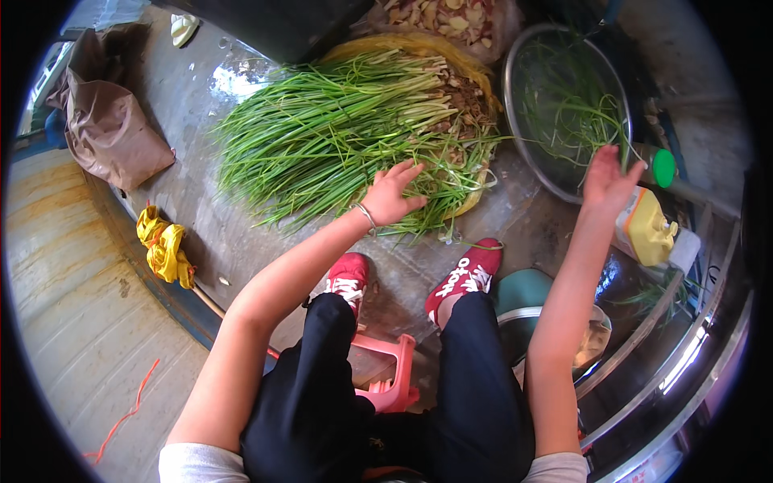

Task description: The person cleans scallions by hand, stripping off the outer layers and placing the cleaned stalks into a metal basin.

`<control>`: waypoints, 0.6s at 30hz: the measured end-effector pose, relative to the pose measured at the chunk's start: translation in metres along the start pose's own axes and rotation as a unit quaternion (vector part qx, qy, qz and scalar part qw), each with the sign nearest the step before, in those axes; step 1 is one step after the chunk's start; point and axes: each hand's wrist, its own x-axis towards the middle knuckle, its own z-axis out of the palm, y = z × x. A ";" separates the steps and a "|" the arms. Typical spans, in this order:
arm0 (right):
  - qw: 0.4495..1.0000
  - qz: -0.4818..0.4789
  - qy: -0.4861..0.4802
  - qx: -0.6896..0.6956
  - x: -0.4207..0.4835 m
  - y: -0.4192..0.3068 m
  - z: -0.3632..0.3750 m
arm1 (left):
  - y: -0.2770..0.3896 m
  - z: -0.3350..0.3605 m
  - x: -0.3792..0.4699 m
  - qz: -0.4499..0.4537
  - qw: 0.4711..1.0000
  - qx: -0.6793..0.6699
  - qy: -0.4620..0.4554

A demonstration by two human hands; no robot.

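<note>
A large pile of scallions [326,121] lies on a yellow sheet or sack [416,41], leaves to the left and brownish, soil-covered root ends to the right. My left hand [395,193], with a bracelet at the wrist, is over the near edge of the pile, its fingers spread and nothing gripped. By the near rim of a metal basin [507,99], my right hand [607,181] has its thumb and fingers apart. Loose green strands [583,118] are in or above the basin; some pass close behind the right fingers, and contact is unclear.
A plastic bag of pale and reddish pieces [456,21] sits behind the pile. Right of the basin are a green-capped container [663,168] and a yellow jug [652,232]. A pink stool [398,374], a bucket [522,314] and a yellow cloth bundle [162,244] are nearby.
</note>
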 end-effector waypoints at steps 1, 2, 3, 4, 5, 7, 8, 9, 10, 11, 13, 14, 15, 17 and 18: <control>1.000 -0.006 0.000 -0.003 0.006 0.004 -0.014 | 0.014 0.003 -0.003 -0.023 0.985 0.166 -0.033; 0.997 -0.032 0.006 -0.075 0.010 0.011 -0.030 | 0.027 0.004 -0.005 -0.044 0.941 0.330 -0.061; 0.988 -0.049 0.013 -0.143 0.008 0.023 -0.039 | 0.022 0.000 -0.007 -0.029 0.944 0.328 -0.032; 0.983 -0.043 -0.041 -0.172 -0.012 0.042 -0.040 | 0.020 -0.004 -0.009 -0.032 0.943 0.330 -0.033; 0.953 -0.056 -0.139 -0.263 -0.037 0.066 -0.038 | 0.018 -0.012 -0.014 0.021 0.929 0.370 -0.011; 0.824 0.010 -0.288 -0.488 -0.065 0.112 -0.044 | 0.009 -0.022 -0.022 0.132 0.913 0.383 0.042; 0.723 0.052 -0.389 -0.568 -0.072 0.130 -0.049 | 0.002 -0.026 -0.023 0.134 0.913 0.383 0.041; 0.671 -0.016 -0.451 -0.588 -0.078 0.154 -0.055 | -0.004 -0.032 -0.025 0.122 0.926 0.355 0.050; 0.609 -0.085 -0.506 -0.605 -0.080 0.170 -0.062 | -0.008 -0.034 -0.025 0.112 0.938 0.322 0.058; 0.609 -0.085 -0.505 -0.606 -0.079 0.180 -0.069 | -0.002 -0.036 -0.024 0.130 0.936 0.309 0.109; 0.472 -0.125 -0.565 -0.665 -0.079 0.192 -0.076 | -0.006 -0.043 -0.023 0.095 0.952 0.250 0.149; 0.473 -0.124 -0.567 -0.663 -0.080 0.194 -0.079 | -0.008 -0.050 -0.023 0.056 0.961 0.192 0.190; 0.394 -0.097 -0.599 -0.690 -0.080 0.192 -0.083 | -0.010 -0.056 -0.020 0.045 0.950 0.217 0.218; 0.256 -0.072 -0.637 -0.724 -0.081 0.187 -0.095 | -0.008 -0.058 -0.010 0.051 0.952 0.210 0.218; 0.255 -0.071 -0.638 -0.723 -0.080 0.185 -0.103 | -0.006 -0.059 -0.004 0.058 0.953 0.202 0.217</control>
